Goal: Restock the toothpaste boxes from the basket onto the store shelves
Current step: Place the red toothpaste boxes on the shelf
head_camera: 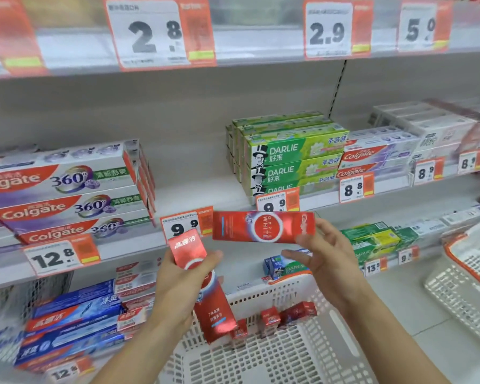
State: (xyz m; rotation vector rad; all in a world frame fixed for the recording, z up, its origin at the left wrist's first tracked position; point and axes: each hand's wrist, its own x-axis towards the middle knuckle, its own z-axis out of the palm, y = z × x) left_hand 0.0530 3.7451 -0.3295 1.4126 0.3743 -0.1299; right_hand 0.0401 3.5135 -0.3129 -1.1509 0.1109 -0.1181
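The head view looks at store shelves full of toothpaste, with both hands raised in front of them. The left hand (186, 284) grasps a red toothpaste box (205, 289) around its middle, thumb on the front face, and the box stands almost upright, its top end tilted toward the shelf edge. The right hand (324, 261) holds a second red box (263, 227) by its right end; the fingers are behind the box and the thumb reaches under it, so this box lies level, with its long face turned to the camera. The second red box is in the air just in front of the middle shelf (200, 195), which has a bare gap between the stack of purple Colgate boxes (67, 189) on the left and the stack of green Darlie boxes (291, 162) on the right. A price tag reading 9.9 (185, 227) hangs on the shelf edge below this gap, just beside the second red box. Below the hands there is a white basket (275, 356) with a perforated wall, and several more small red boxes (286, 317) lie at its far side. A second white basket (466, 286) with an orange rim stands at the right, well apart from the hands. Blue toothpaste boxes (72, 322) fill the lower shelf at the left.
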